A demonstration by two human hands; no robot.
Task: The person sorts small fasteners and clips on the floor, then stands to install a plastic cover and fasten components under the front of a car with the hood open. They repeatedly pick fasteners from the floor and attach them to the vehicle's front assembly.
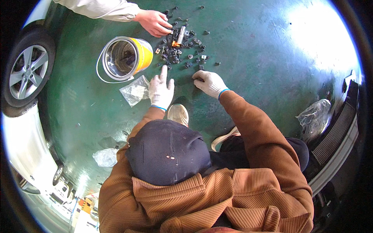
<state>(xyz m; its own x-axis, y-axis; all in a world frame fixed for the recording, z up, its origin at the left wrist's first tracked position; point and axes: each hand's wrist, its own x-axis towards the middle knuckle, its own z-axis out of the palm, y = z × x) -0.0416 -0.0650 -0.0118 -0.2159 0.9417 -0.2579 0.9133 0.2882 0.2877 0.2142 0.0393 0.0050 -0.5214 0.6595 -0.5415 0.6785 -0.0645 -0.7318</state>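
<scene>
White gloves on, here's our left hand (161, 91), fingers wide, just beside the dark fasteners (176, 59) strewn over the green floor (248, 58), our right hand (210, 84) curled narrow nearby, holding what, if anything, we can't tell!

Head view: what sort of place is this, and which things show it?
Probably a vehicle repair workshop: a car wheel at left, small loose fasteners scattered on a green floor.

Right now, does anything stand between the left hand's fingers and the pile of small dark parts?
Nothing visible does: the left hand has its fingers beside the pile; the bucket is off left.
</scene>
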